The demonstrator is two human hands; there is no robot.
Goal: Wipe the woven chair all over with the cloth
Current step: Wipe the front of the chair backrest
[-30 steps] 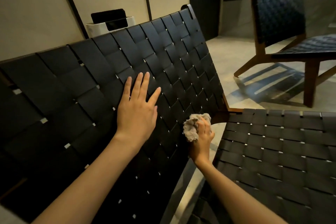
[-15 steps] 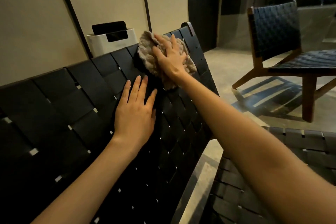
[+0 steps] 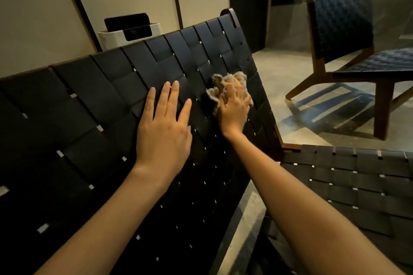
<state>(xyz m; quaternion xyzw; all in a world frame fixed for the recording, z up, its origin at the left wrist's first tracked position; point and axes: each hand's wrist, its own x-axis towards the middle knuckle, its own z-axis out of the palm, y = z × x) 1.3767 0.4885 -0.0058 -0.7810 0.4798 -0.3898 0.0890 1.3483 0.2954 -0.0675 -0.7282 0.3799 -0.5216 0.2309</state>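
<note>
The woven chair (image 3: 93, 100) has a backrest of wide black straps that fills the left and middle of the view; its seat (image 3: 348, 181) lies at the lower right. My left hand (image 3: 164, 131) rests flat on the backrest with its fingers spread. Just to its right, my right hand (image 3: 233, 107) presses a crumpled beige cloth (image 3: 218, 87) against the straps, about midway up the backrest near its right edge. Most of the cloth is hidden under my hand.
A second woven chair (image 3: 344, 35) on wooden legs stands on the stone floor at the back right. A white bin with a black lid (image 3: 129, 31) sits behind the backrest against the beige wall.
My right hand with the cloth swept from the bottom of the backrest up to its top edge, then came back down to the middle. My left hand stayed flat on the straps.
</note>
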